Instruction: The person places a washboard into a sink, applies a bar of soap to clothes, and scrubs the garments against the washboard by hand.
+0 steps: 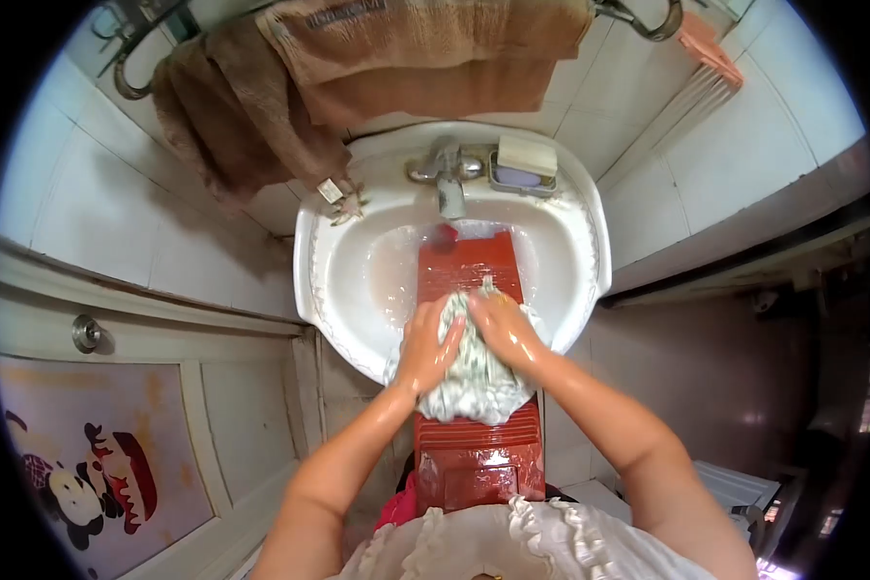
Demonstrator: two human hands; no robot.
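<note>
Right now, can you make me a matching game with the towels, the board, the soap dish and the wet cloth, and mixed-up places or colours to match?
1. brown towels
2. ridged board
3. soap dish
4. wet cloth

A. red
B. under the left hand and right hand
C. hanging behind the sink
D. on the sink's back ledge, beside the faucet

Pairs:
1-C: brown towels
2-A: ridged board
3-D: soap dish
4-B: wet cloth
</note>
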